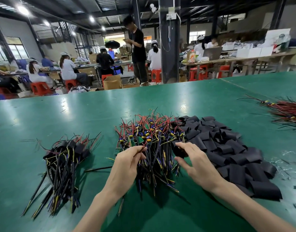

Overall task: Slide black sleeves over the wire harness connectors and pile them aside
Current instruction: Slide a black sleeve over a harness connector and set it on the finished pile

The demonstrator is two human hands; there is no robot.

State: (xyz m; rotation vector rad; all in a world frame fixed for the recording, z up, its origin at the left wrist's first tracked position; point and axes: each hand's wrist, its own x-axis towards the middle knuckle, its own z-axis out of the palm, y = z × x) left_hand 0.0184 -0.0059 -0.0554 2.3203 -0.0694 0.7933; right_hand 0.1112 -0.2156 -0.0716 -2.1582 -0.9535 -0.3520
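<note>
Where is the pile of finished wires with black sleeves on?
The finished pile lies on the green table, left of the left hand and the middle unsleeved heap.

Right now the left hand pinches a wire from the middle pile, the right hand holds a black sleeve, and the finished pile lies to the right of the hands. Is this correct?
One detail is wrong. The head view shows the finished pile to the left of the hands; on the right lie loose sleeves. The left hand does pinch a wire from the middle pile, and the right hand holds a black sleeve.
</note>
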